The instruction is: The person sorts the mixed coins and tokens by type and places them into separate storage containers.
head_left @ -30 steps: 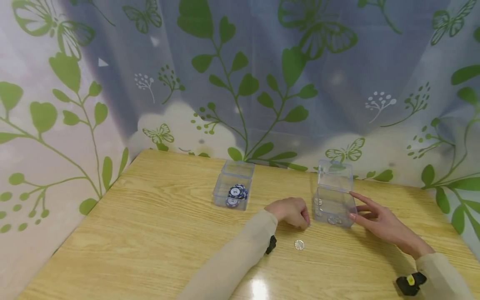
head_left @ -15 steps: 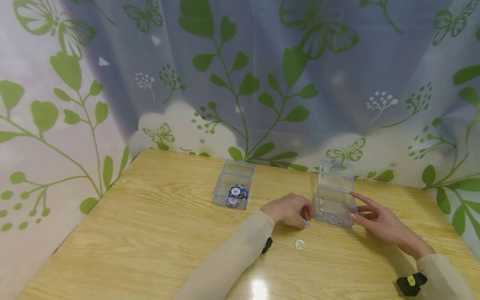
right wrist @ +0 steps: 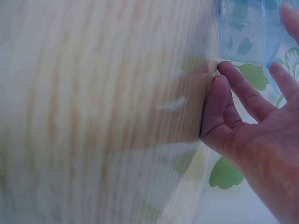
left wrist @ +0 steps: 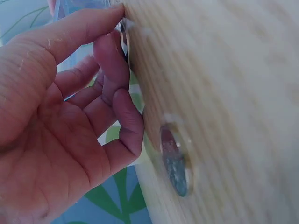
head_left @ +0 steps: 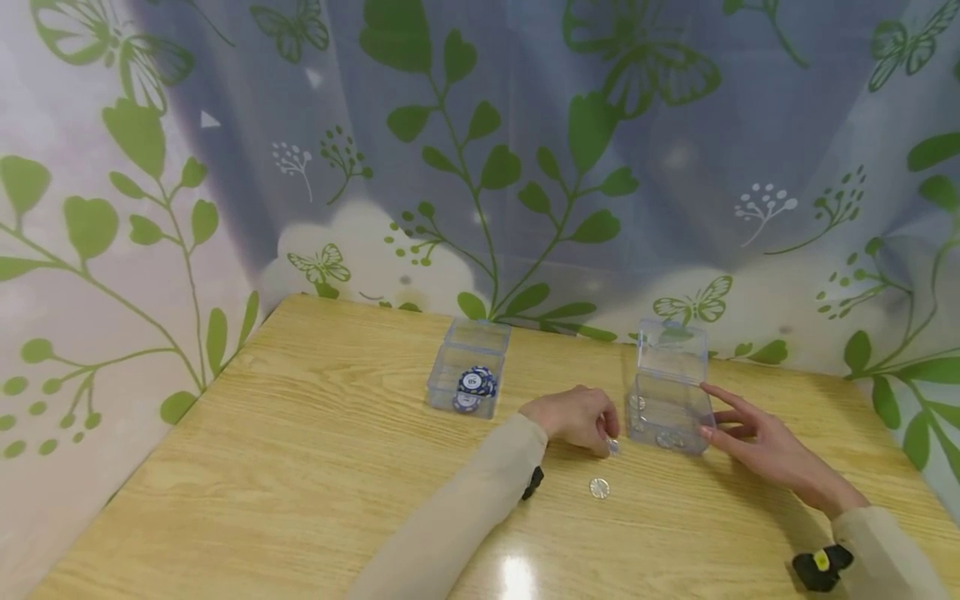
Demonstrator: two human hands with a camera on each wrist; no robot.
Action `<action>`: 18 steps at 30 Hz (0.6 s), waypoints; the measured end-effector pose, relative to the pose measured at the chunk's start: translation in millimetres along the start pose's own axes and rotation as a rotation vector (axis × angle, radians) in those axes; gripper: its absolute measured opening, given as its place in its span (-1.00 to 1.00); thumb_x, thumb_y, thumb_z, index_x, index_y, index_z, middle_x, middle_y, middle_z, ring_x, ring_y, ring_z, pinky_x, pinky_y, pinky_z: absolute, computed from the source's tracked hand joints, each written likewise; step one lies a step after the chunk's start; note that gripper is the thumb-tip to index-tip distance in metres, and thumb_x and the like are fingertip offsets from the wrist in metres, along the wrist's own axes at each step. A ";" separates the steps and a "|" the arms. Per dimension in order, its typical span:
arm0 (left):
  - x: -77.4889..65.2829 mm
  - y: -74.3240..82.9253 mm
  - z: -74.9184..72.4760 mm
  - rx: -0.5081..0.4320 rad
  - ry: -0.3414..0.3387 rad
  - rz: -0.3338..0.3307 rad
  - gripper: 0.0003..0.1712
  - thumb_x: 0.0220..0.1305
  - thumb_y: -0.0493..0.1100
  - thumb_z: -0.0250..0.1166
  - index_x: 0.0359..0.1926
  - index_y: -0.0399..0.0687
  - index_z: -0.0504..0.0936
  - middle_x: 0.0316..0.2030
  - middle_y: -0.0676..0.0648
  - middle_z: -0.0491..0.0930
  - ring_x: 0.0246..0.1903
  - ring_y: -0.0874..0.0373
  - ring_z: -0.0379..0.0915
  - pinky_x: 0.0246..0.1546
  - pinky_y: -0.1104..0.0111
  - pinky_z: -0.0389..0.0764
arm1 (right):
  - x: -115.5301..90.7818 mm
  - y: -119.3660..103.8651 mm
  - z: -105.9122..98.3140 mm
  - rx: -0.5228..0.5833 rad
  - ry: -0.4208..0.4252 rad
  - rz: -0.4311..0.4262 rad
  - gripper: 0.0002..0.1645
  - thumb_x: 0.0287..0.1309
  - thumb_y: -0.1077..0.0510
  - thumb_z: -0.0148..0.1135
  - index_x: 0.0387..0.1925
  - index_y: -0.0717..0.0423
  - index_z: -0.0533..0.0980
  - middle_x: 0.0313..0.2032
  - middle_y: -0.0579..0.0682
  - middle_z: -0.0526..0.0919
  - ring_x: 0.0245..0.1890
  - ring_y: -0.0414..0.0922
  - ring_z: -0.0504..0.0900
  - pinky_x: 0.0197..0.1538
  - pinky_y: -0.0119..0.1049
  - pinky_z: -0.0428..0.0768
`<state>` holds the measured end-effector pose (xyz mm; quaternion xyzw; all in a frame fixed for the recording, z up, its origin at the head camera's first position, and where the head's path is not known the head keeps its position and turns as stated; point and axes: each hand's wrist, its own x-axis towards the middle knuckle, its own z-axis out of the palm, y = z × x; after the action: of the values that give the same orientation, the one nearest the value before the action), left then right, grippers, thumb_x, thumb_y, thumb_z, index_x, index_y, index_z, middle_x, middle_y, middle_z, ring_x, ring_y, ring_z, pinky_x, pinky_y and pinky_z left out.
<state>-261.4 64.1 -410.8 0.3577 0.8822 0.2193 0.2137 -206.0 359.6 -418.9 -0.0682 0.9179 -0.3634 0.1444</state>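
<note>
Near the middle of the table my left hand (head_left: 573, 419) pinches a shiny silver coin (head_left: 612, 447) with thumb and fingertips, low against the wood. The left wrist view shows this coin edge-on at the fingertips. Another silver coin (head_left: 599, 488) lies flat a little nearer to me; the left wrist view has this loose coin (left wrist: 174, 162) beyond the curled fingers. My right hand (head_left: 772, 454) touches the right side of a clear plastic box (head_left: 670, 408) with fairly straight fingers, thumb at its front corner. The box's lid stands up, and several silver coins (head_left: 670, 439) lie inside.
A second clear box (head_left: 442, 392), also with its lid up, stands to the left and holds several blue-and-white poker chips (head_left: 475, 382). A patterned cloth (head_left: 480, 167) hangs behind the wooden table (head_left: 300, 467).
My left hand has drawn back slightly to the left, so the coin at its fingertips shows more than it did a second ago. The right hand and both boxes have stayed put.
</note>
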 end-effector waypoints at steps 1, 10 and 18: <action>-0.3 -0.6 0.0 0.003 -0.001 -0.002 -0.79 0.04 -0.12 0.43 -0.26 0.14 0.62 -0.40 0.23 0.55 -0.39 0.39 0.44 -0.35 0.59 0.46 | -0.3 -0.3 0.3 0.001 0.000 -0.001 -0.14 0.29 -0.28 -0.02 0.47 -0.35 -0.16 0.32 0.26 0.27 0.22 0.24 0.39 -0.11 -0.20 0.58; 3.4 0.2 2.5 0.071 -0.003 0.085 -0.76 0.06 -0.14 0.39 -0.20 0.19 0.65 -0.27 0.20 0.56 -0.28 0.41 0.40 -0.29 0.62 0.43 | 0.1 -2.2 1.0 -0.030 0.035 -0.019 -0.13 0.29 -0.26 0.01 0.48 -0.29 -0.14 0.25 0.35 0.34 0.15 0.26 0.45 -0.14 -0.16 0.60; 0.4 -0.2 -1.2 0.061 -0.001 0.058 -0.87 0.08 -0.08 0.42 -0.31 0.15 0.66 -0.35 0.19 0.55 -0.35 0.37 0.39 -0.34 0.59 0.42 | -0.2 1.0 0.6 -0.015 0.013 -0.026 -0.16 0.29 -0.27 -0.02 0.47 -0.37 -0.15 0.31 0.27 0.28 0.21 0.24 0.40 -0.11 -0.18 0.58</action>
<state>-262.4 64.0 -410.1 0.3897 0.8775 0.1983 0.1968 -205.6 359.9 -420.0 -0.0788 0.9206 -0.3586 0.1333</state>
